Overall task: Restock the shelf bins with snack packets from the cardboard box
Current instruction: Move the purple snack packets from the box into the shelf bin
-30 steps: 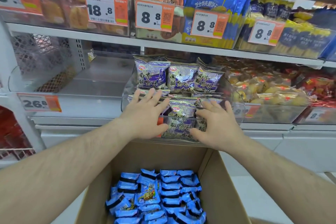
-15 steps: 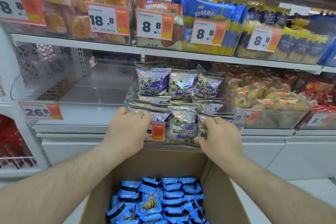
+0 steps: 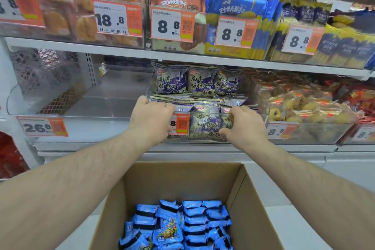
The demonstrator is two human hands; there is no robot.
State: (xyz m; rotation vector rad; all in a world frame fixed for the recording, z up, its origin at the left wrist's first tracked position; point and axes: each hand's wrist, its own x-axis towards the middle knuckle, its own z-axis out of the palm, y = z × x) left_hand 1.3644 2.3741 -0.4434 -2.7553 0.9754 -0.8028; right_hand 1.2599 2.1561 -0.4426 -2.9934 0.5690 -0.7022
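Gripping the clear bin (image 3: 261, 116) front, both hands (image 3: 151, 121) curled, purple packets (image 3: 203, 84) inside, cardboard box (image 3: 249, 199) below.

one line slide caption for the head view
Both hands, left hand and right hand, grip the clear plastic shelf bin of purple snack packets above an open cardboard box.

A shop's snack aisle: white shelves (image 3: 125, 49) carry clear bins (image 3: 304, 134) of packaged snacks, each fronted by orange-and-white price tags (image 3: 117, 19) with QR codes.
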